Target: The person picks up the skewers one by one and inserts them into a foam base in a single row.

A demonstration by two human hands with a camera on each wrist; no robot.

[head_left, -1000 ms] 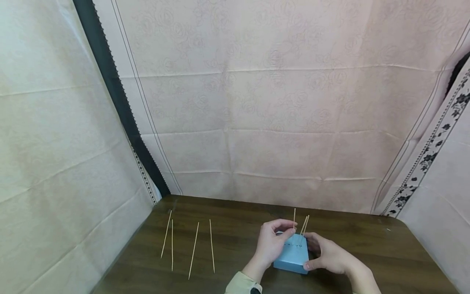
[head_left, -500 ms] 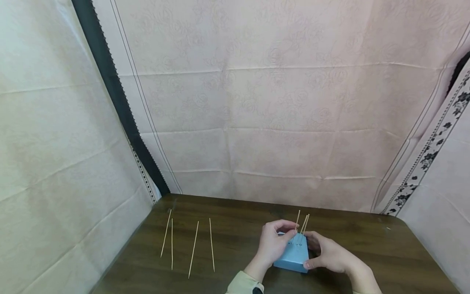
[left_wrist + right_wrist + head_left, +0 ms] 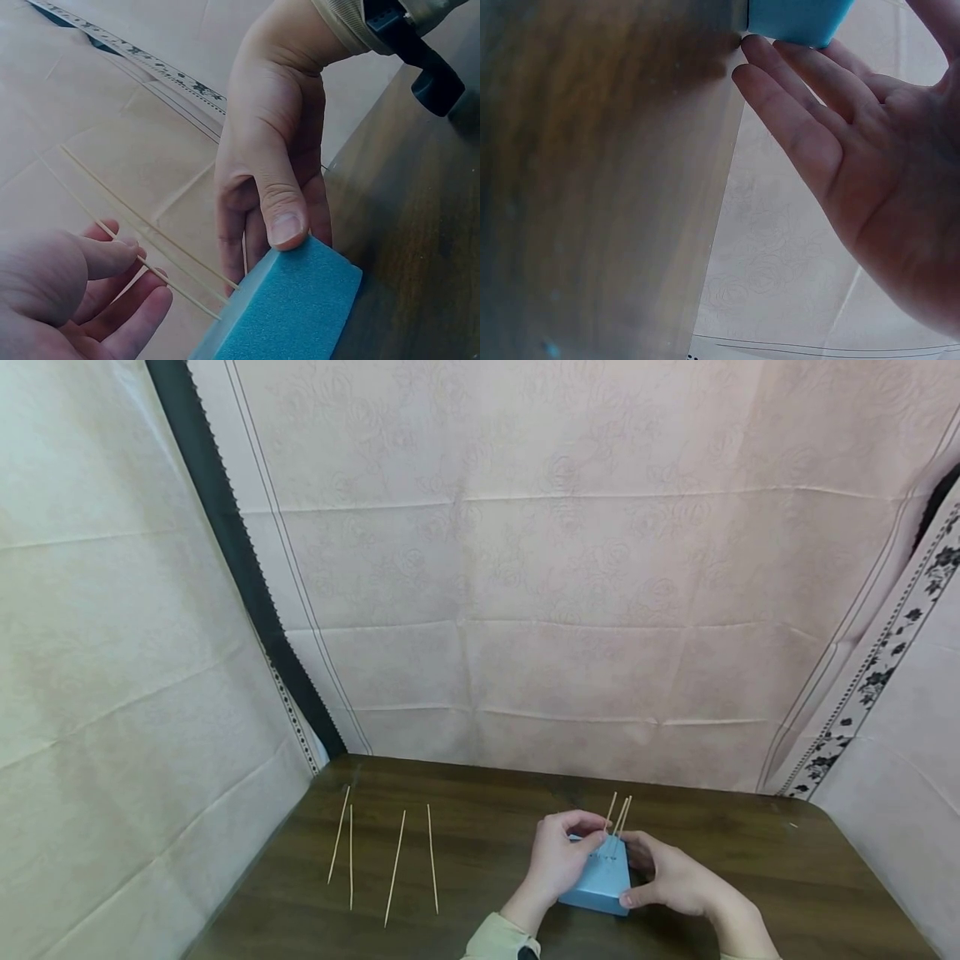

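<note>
A blue foam block (image 3: 595, 893) rests on the brown table, with small dark marks on its top. My left hand (image 3: 557, 858) pinches a thin wooden stick (image 3: 185, 294) between thumb and fingers; its lower end meets the block's top face. Two more sticks (image 3: 623, 817) stand in the block just right of it, leaning slightly right. My right hand (image 3: 672, 878) holds the block from its right side, thumb at the near corner. In the right wrist view, the fingers of that hand (image 3: 870, 157) reach along the block's lower side.
Several thin wooden sticks (image 3: 396, 868) lie apart on the left half of the table (image 3: 480, 852). Pale cloth (image 3: 562, 610) hangs behind the table's far edge and on both sides.
The stick in my left hand has gone from upright to leaning right, its top nearer the two standing sticks. The left hand shifted slightly right; the block and right hand stayed put.
</note>
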